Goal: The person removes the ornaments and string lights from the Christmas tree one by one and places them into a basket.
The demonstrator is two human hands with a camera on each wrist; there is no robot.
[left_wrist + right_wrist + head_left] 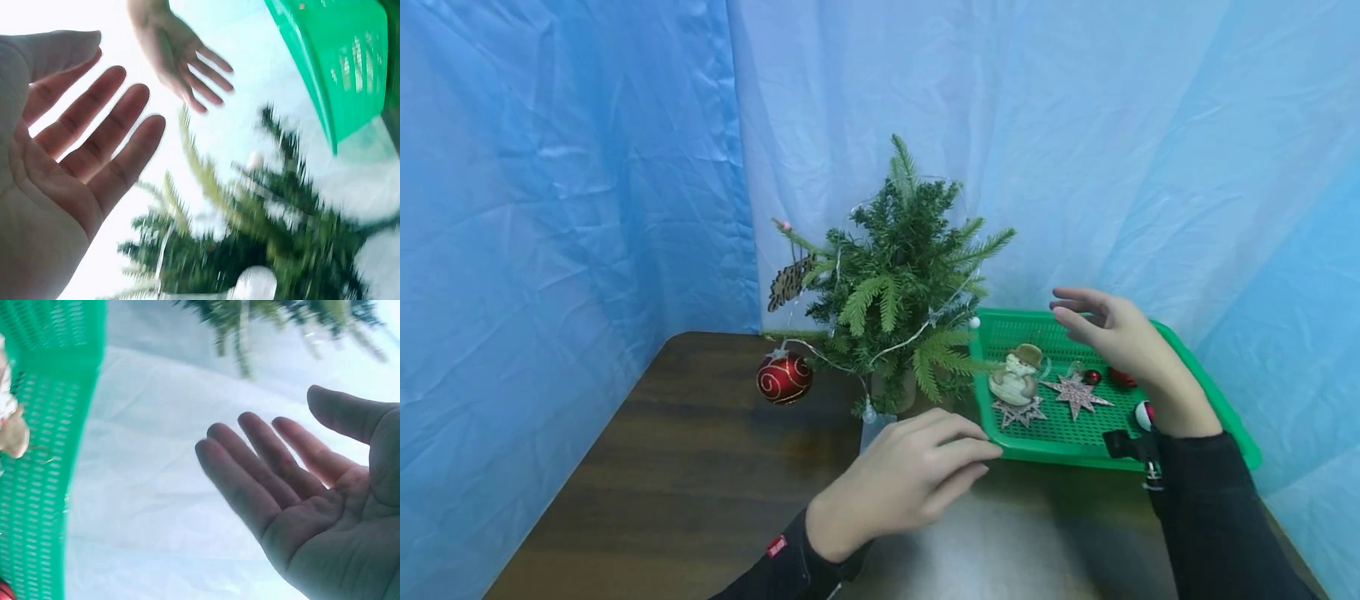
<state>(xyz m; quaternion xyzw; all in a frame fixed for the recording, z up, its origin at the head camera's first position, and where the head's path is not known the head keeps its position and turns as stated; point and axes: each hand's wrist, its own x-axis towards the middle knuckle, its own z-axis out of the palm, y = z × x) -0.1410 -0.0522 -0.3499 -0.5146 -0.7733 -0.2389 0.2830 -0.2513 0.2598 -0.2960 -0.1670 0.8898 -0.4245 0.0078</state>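
Observation:
A small artificial Christmas tree (895, 275) stands on the dark table, wound with a thin string of lights (910, 340). From its left branches hang a red bauble (784, 379) with gold swirls and a brown cut-out ornament (790, 283). My left hand (906, 471) is in front of the tree's base, fingers extended and holding nothing. My right hand (1112, 329) hovers over the green basket (1045, 454), its fingers loosely extended, palm bare in the right wrist view. Inside the basket lie a snowman ornament (1017, 379) and a glittery star (1077, 395).
Another glittery ornament (1019, 412) is partly under the snowman. Small red baubles (1092, 377) and a red-and-white ornament (1144, 415) lie farther right, the latter partly behind my right wrist. Light blue curtains (647, 167) enclose the table (700, 458) at the back and sides.

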